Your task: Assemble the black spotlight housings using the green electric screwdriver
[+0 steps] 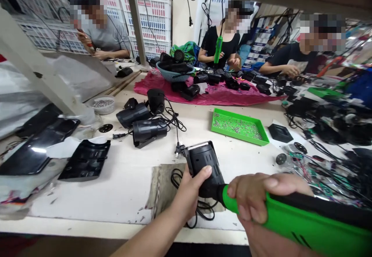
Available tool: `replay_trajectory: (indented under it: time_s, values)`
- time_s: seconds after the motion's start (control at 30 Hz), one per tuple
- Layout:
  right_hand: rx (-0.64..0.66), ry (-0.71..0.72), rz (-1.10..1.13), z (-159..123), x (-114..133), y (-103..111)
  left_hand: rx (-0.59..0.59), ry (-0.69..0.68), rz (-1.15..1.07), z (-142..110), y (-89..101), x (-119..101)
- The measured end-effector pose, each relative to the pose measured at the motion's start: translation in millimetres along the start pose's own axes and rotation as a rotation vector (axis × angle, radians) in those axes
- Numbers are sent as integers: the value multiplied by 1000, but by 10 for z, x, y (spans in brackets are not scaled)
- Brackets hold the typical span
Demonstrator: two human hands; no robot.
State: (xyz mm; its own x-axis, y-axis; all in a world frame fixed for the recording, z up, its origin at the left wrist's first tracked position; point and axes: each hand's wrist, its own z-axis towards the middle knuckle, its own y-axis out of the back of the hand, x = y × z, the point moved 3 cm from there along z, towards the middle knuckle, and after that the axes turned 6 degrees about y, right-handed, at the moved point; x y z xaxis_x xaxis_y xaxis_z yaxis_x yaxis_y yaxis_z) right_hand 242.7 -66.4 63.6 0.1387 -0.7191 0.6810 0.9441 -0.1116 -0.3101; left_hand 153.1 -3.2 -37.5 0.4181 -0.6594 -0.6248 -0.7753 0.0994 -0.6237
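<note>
My left hand (190,189) is wrapped round a black plastic device housing (203,163) near the table's front edge; its black cord (178,177) loops beneath it. My right hand (255,197) grips a green electric screwdriver (293,220) whose black nose presses against the housing's lower side. Both hands are closed on what they hold.
A green tray of screws (238,126) lies beyond the housing. Two finished black units (142,123) with cords sit centre left, a bowl of screws (103,104) and black shells (85,160) at left. Wires and parts (319,160) pile at right. Three other people work across the table, by a pink cloth (221,94).
</note>
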Motion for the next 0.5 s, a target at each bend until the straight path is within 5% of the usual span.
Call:
replay_trajectory:
  time_s: [0.23, 0.5]
  values:
    - [-213, 4, 19, 46, 292, 165, -25, 72, -67, 32, 16, 19]
    - [-23, -143, 146, -14, 261, 163, -24, 160, -51, 48, 47, 0]
